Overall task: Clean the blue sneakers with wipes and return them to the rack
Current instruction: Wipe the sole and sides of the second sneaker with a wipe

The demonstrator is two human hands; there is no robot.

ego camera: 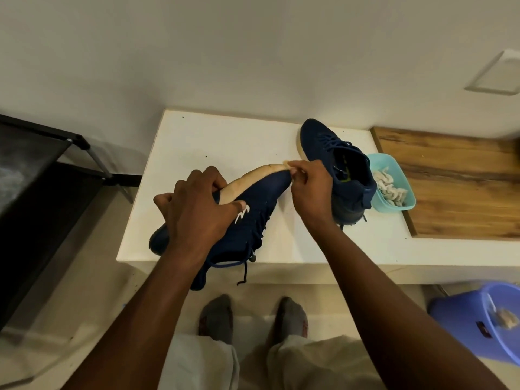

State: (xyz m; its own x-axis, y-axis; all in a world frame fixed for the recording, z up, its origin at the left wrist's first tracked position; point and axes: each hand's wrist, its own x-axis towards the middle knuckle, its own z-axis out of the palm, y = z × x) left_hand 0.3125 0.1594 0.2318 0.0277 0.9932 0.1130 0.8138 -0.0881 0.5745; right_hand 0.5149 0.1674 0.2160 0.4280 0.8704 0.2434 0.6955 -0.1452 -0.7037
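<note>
Both my forearms reached forward and down over the table edge, and between them I held one blue sneaker (261, 204) tipped on its side, toe pointing away from me, heel and a loose lace hanging past the near edge. My left hand (197, 212) wrapped over the heel half, fingers curled across the pale sole (247, 180) and thumb pressed along the blue upper beside the white logo. My right hand (311, 192) was bunched at the toe, thumb and fingertips pinching a small crumpled wipe (287, 164) against the tip of the sole. The white table (213, 136) stood against a plain pale wall. To its left was the dark shoe rack (42, 153), with metal tubes and black shelves. On the table's right part lay a wooden board (455, 175). The second blue sneaker (332, 153) rested upright on the table just behind my right hand, toe toward the wall. On the floor at the right sat a purple bucket (461, 319). A small teal tub (408, 202) holding folded wipes (389, 187) stood at the board's near left corner, touching that sneaker's heel. My socked feet showed below the table edge.
</note>
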